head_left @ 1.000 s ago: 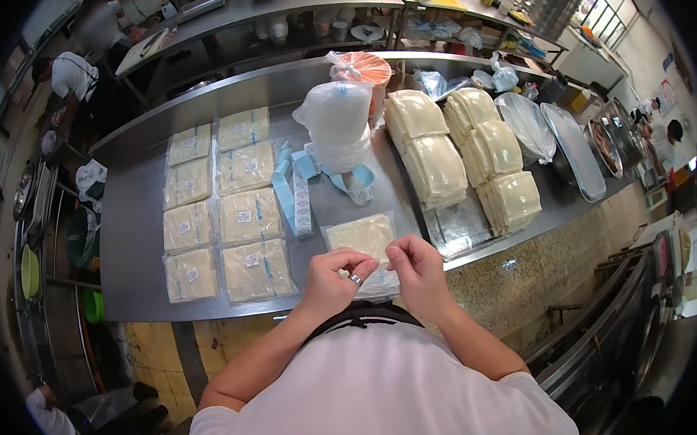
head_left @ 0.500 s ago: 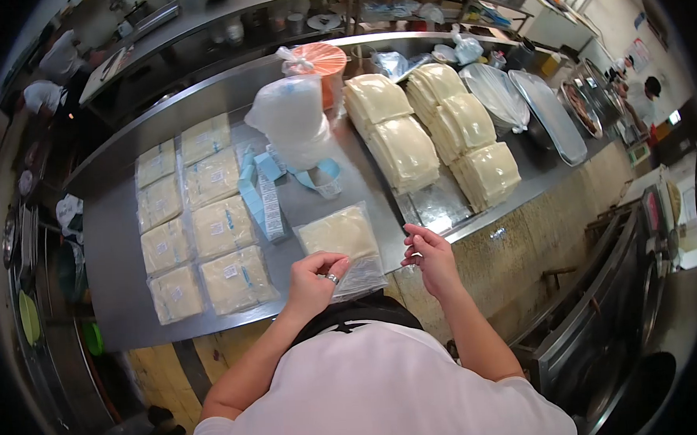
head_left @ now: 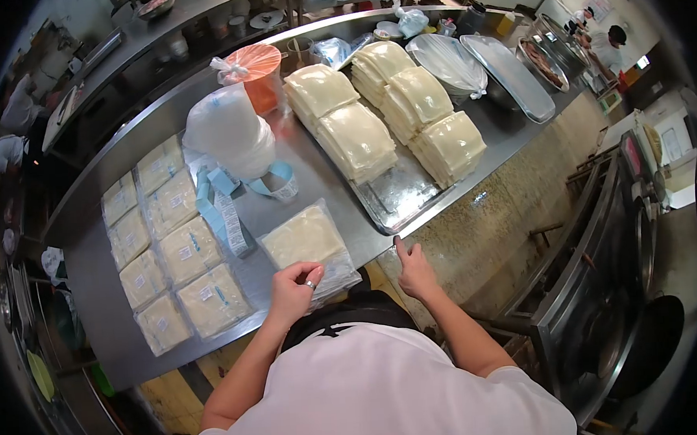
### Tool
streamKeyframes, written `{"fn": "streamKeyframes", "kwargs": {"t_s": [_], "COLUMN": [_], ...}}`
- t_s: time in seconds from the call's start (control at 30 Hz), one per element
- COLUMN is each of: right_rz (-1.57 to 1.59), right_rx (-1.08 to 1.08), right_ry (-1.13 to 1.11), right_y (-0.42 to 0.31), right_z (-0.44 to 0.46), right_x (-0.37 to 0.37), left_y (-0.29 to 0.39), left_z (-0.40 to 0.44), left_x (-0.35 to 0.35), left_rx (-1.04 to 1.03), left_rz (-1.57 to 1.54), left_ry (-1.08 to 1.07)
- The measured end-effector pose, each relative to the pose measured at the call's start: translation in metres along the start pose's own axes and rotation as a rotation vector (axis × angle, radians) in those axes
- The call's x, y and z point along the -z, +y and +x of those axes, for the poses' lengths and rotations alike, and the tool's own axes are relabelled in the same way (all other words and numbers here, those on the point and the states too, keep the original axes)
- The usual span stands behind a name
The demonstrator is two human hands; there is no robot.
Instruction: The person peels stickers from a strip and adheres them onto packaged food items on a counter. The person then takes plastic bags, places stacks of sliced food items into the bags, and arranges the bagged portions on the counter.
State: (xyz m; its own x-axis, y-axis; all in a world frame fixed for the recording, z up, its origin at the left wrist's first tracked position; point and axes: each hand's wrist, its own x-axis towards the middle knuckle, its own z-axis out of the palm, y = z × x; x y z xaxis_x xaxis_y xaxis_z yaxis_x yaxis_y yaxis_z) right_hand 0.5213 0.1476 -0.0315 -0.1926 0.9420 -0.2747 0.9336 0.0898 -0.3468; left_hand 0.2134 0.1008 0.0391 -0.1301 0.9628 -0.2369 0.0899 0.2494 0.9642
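Observation:
My left hand (head_left: 292,293), a ring on one finger, is closed in a pinch at the clear plastic bag (head_left: 337,272) in front of me. A square stack of pale, thin dough sheets (head_left: 302,234) shows inside the bag. Beside the near corner of the metal tray (head_left: 399,203), my right hand (head_left: 417,272) has its index finger stretched out and its other fingers curled. Nothing shows in it. Several tall piles of pale square sheets (head_left: 356,138) stand on that tray. Left of the bag lie blue and white label strips (head_left: 224,216).
Several filled, labelled packets (head_left: 189,251) lie in two columns on the left of the steel table (head_left: 93,310). Behind the labels stand a bulging white plastic bag (head_left: 229,129) and an orange container (head_left: 266,80). A covered tray (head_left: 510,75) lies far right. People work in the background.
The view has turned, so the table's contents appear farther left. My right hand has gone from loosely spread fingers to a stretched index finger. My left hand stays at the bag.

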Motion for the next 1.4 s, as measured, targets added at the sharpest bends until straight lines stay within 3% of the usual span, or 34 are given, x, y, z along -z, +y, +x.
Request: {"fn": "streamKeyframes", "kwargs": {"t_s": [0.1, 0.2, 0.3, 0.4, 0.5, 0.6, 0.67, 0.77, 0.87, 0.9, 0.97, 1.03, 1.13, 1.23, 1.33, 1.4], "right_rz": [-0.026, 0.281, 0.595, 0.361, 0.296, 0.135, 0.144, 0.076, 0.117, 0.189, 0.208, 0.273, -0.164, -0.174, -0.244, -0.101], "right_rx": [0.042, 0.028, -0.167, -0.147, 0.391, 0.534, 0.501, 0.385, 0.343, 0.376, 0.61, 0.685, 0.755, 0.715, 0.535, 0.385], "right_ry": [-0.003, 0.165, 0.1, -0.098, 0.149, 0.135, 0.09, 0.037, 0.003, -0.045, 0.071, 0.028, 0.195, 0.101, 0.022, -0.075], "right_y": [0.018, 0.033, 0.038, -0.015, -0.052, -0.075, -0.06, -0.051, -0.064, -0.081, -0.111, -0.142, -0.146, -0.126, -0.114, -0.109], "right_z": [-0.012, -0.014, -0.005, -0.003, -0.001, 0.007, 0.017, 0.019, 0.022, 0.024, 0.039, 0.067, 0.108, 0.106, 0.073, 0.055], "right_x": [-0.005, -0.02, -0.025, 0.02, 0.01, -0.005, -0.023, -0.006, 0.017, 0.027, 0.016, -0.001, -0.046, -0.027, 0.009, 0.007], "left_y": [-0.013, -0.027, -0.039, -0.026, -0.032, -0.066, -0.087, -0.046, -0.021, -0.032, -0.043, -0.048, -0.073, -0.064, -0.066, -0.075], "left_z": [0.0, -0.004, -0.012, -0.022, -0.027, -0.025, -0.027, -0.037, -0.033, -0.021, 0.011, 0.043, 0.056, 0.033, -0.006, -0.026], "left_x": [0.004, 0.012, 0.023, 0.021, 0.018, 0.02, 0.024, 0.04, 0.044, 0.042, 0.033, 0.027, 0.027, 0.04, 0.042, 0.032], "left_rx": [0.012, 0.045, 0.023, -0.06, -0.027, -0.048, -0.076, 0.146, 0.111, -0.06, -0.314, -0.457, -0.311, -0.208, -0.08, 0.07], "left_rz": [0.011, 0.036, 0.221, 0.56, 0.757, 0.83, 0.81, 0.729, 0.522, 0.624, 0.568, 0.938, 1.072, 1.15, 1.155, 0.898], "left_ry": [-0.007, 0.02, 0.003, -0.019, -0.063, -0.093, -0.102, -0.354, -0.242, -0.123, 0.053, 0.142, 0.111, 0.032, 0.061, 0.165]}}
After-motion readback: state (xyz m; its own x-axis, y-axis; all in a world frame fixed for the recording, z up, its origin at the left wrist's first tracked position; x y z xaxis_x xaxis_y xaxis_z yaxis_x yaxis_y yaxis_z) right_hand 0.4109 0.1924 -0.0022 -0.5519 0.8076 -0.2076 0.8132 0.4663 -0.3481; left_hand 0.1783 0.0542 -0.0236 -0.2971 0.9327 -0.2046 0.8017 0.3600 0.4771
